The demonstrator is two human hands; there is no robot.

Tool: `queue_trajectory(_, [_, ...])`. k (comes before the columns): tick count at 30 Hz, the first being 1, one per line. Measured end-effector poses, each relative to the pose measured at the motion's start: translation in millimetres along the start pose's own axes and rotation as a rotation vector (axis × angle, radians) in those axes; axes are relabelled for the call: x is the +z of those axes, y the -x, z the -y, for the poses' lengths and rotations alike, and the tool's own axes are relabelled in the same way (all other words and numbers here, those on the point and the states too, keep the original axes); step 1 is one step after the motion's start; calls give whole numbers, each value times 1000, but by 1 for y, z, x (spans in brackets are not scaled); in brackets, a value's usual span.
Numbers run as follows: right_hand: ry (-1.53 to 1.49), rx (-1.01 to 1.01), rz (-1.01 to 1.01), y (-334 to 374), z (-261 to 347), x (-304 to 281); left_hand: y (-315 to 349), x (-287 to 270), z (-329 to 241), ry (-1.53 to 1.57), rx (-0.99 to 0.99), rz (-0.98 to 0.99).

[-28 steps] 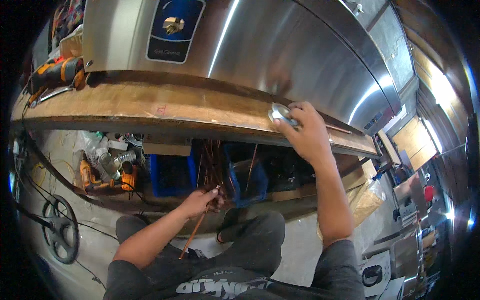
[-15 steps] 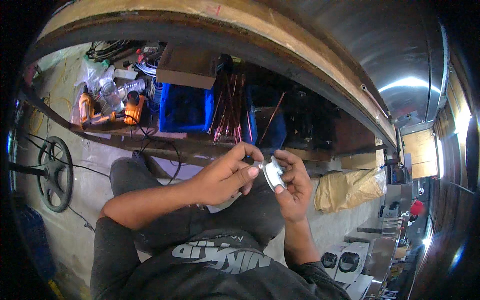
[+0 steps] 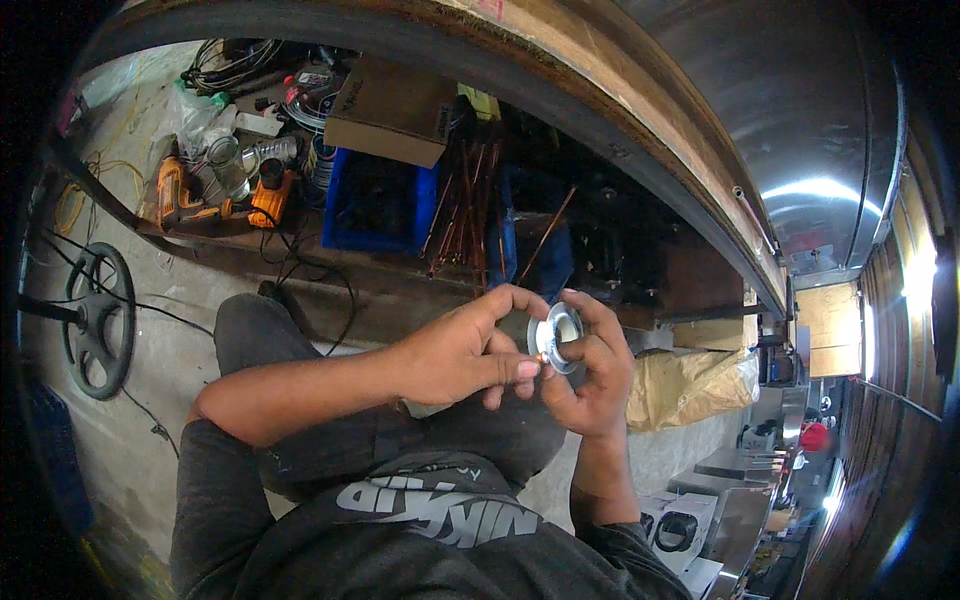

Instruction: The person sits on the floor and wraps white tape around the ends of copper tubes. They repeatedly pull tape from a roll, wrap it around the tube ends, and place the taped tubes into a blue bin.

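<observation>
Over my lap, a silvery round flanged metal ring (image 3: 549,332) is gripped in my right hand (image 3: 600,372). The fingers curl around its rim and one reaches into its opening. From the other side comes my left hand (image 3: 475,350), its thumb and forefinger closed at the near edge of the ring. A small copper-coloured piece (image 3: 543,358) shows at the left thumb tip, against the ring. Its exact kind is too small to tell.
Ahead, a low shelf holds a blue bin (image 3: 375,205), a cardboard box (image 3: 390,110), thin copper rods (image 3: 465,215) and an orange power tool (image 3: 173,195). A black handwheel (image 3: 100,320) stands at left. A tan sack (image 3: 690,385) lies at right; a wooden beam (image 3: 600,90) crosses above.
The ring has turned in my right hand, so its round opening now shows. My left thumb and forefinger have come against its near edge. The view has shifted slightly.
</observation>
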State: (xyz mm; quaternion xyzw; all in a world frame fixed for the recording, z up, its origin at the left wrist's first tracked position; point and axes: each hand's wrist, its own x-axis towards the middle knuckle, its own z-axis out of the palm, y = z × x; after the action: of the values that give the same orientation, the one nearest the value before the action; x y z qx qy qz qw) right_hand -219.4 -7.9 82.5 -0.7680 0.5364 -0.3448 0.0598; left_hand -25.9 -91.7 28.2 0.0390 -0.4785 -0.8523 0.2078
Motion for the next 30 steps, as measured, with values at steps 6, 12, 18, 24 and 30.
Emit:
queue_trajectory(6, [-151, 173, -91, 8, -1, 9, -2, -1, 8, -56, 101, -55])
queue_trajectory(12, [36, 257, -149, 13, -5, 12, -6, -15, 7, -135, 137, -251])
queue_trajectory(18, [183, -7, -277, 11, -8, 39, -12, -11, 19, -249, 69, -231])
queue_trajectory(24, [107, -123, -278, 15, -15, 53, -14, -15, 16, -168, 124, -275])
queue_trajectory(30, [218, 15, -147, 13, -3, 53, -15, -27, 13, -371, 171, -321])
